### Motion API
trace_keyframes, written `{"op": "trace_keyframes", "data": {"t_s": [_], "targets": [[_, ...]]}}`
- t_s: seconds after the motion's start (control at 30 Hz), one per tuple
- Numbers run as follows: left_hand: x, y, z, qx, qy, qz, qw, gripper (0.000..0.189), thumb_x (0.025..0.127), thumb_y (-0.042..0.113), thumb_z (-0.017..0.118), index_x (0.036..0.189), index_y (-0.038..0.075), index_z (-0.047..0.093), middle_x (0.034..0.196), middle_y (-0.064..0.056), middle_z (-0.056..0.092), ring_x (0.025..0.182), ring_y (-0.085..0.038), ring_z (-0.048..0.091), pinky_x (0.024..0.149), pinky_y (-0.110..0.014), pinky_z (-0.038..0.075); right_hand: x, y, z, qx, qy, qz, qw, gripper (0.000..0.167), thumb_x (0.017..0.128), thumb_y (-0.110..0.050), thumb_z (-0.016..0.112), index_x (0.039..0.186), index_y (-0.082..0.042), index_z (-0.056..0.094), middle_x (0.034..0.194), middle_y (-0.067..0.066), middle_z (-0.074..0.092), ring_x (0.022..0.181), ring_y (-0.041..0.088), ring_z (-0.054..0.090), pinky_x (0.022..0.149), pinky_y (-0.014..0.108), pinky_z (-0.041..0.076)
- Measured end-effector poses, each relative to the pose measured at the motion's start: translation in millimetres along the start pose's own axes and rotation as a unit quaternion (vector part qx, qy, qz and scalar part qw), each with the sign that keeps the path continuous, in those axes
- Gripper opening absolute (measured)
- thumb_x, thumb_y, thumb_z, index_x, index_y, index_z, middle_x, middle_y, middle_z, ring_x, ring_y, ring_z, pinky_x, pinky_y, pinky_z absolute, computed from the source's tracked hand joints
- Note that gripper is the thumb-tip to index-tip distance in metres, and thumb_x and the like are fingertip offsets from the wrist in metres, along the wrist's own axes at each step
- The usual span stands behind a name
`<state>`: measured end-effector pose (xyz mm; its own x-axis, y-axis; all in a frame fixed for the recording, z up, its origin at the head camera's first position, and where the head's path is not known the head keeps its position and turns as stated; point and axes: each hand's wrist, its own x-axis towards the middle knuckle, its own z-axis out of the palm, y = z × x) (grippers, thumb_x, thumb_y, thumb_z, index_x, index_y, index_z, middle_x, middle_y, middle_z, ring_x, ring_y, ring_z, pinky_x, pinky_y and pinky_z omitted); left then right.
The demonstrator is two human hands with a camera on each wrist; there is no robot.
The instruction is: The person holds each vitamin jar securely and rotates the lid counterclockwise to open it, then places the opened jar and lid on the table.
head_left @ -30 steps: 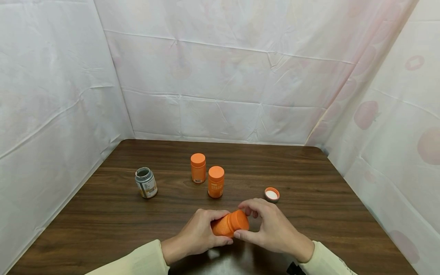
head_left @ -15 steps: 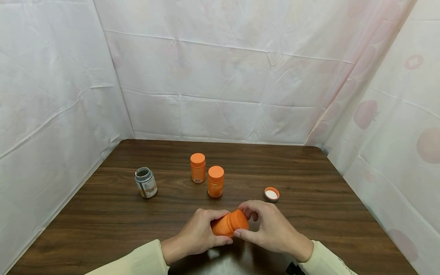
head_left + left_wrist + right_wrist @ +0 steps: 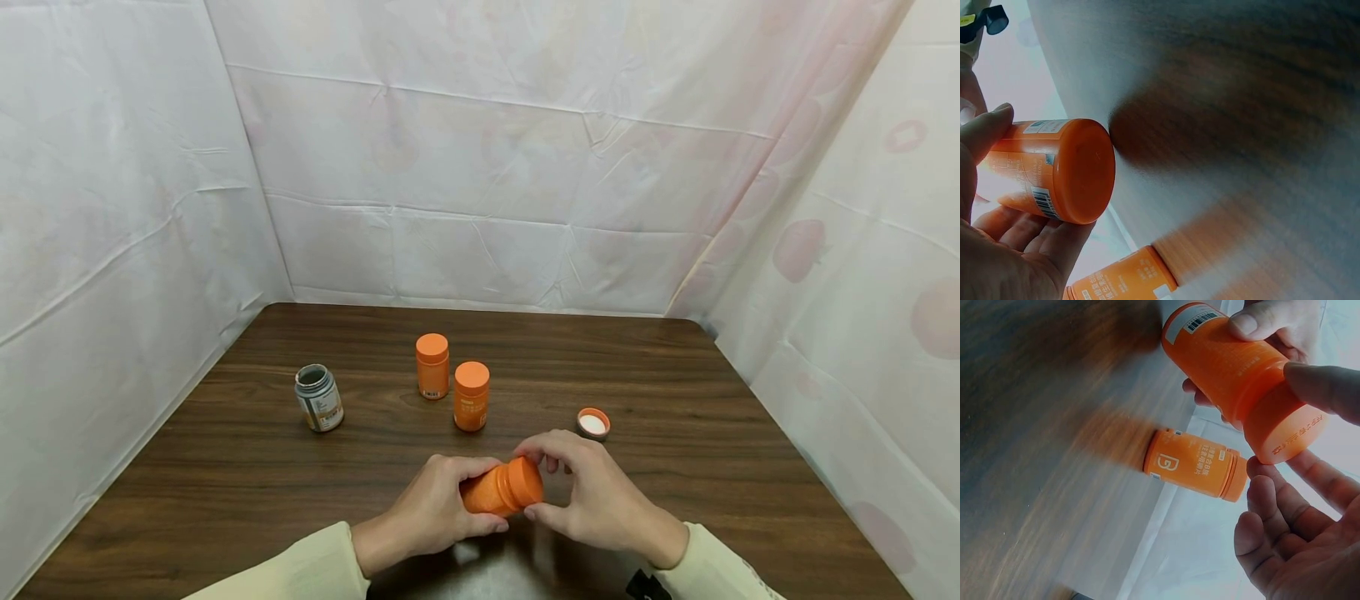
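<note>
In the head view, my left hand [image 3: 442, 510] grips the body of an orange pill bottle [image 3: 489, 492], which is tilted with its cap toward the right. The thumb and fingertips of my right hand [image 3: 596, 492] hold the orange cap [image 3: 1285, 428] from two sides. That cap sits on the bottle's neck. The left wrist view shows the bottle's round base [image 3: 1088, 172] and its barcode labels. Behind the hands stand two more capped orange bottles, a nearer one [image 3: 471, 398] and a farther one [image 3: 432, 367].
A grey-white jar [image 3: 320, 400] without a lid stands upright at the left of the wooden table [image 3: 225, 500]. A loose lid [image 3: 593, 423], its inside facing up, lies just beyond my right hand. White sheets [image 3: 480, 167] hang around the table's back and sides.
The fingers and thumb of my right hand have shifted slightly around the cap. The left hand and the bottle stay nearly in place. Everything else on the table is unmoved.
</note>
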<state>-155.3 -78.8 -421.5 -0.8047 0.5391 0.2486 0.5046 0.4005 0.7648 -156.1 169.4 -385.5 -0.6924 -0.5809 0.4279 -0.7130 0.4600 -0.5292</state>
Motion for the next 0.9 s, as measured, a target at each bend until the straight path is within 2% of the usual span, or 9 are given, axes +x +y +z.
{"op": "trace_keyframes", "data": {"t_s": [0.4, 0.67, 0.9], "targets": [[0.2, 0.1, 0.1, 0.002, 0.001, -0.002, 1.0000, 0.047, 0.076, 0.022, 0.094, 0.117, 0.027, 0.073, 0.099, 0.017, 0.070, 0.081, -0.001, 0.063, 0.073, -0.023, 0.053, -2.1, -0.5, -5.2, -0.004, 0.003, 0.015, 0.9999, 0.063, 0.067, -0.011, 0.096, 0.117, -0.030, 0.065, 0.103, -0.020, 0.063, 0.085, 0.005, 0.053, 0.073, 0.026, 0.048], [-0.1, 0.7, 0.0, 0.001, 0.001, -0.006, 1.0000, 0.046, 0.076, 0.022, 0.094, 0.117, 0.026, 0.073, 0.099, 0.017, 0.070, 0.083, -0.002, 0.063, 0.075, -0.023, 0.053, -4.8, 2.7, -8.0, 0.005, -0.003, 0.036, 0.9993, 0.062, 0.067, -0.010, 0.095, 0.116, -0.030, 0.063, 0.100, -0.020, 0.063, 0.085, 0.008, 0.056, 0.073, 0.031, 0.049], [-0.3, 0.6, -0.1, 0.001, 0.001, -0.011, 0.9999, 0.047, 0.076, 0.022, 0.094, 0.118, 0.027, 0.073, 0.100, 0.017, 0.070, 0.084, -0.001, 0.064, 0.075, -0.023, 0.053, -5.3, 5.6, -9.8, 0.003, -0.004, 0.039, 0.9992, 0.062, 0.066, -0.010, 0.095, 0.114, -0.030, 0.061, 0.097, -0.019, 0.062, 0.084, 0.006, 0.055, 0.072, 0.027, 0.047]]}}
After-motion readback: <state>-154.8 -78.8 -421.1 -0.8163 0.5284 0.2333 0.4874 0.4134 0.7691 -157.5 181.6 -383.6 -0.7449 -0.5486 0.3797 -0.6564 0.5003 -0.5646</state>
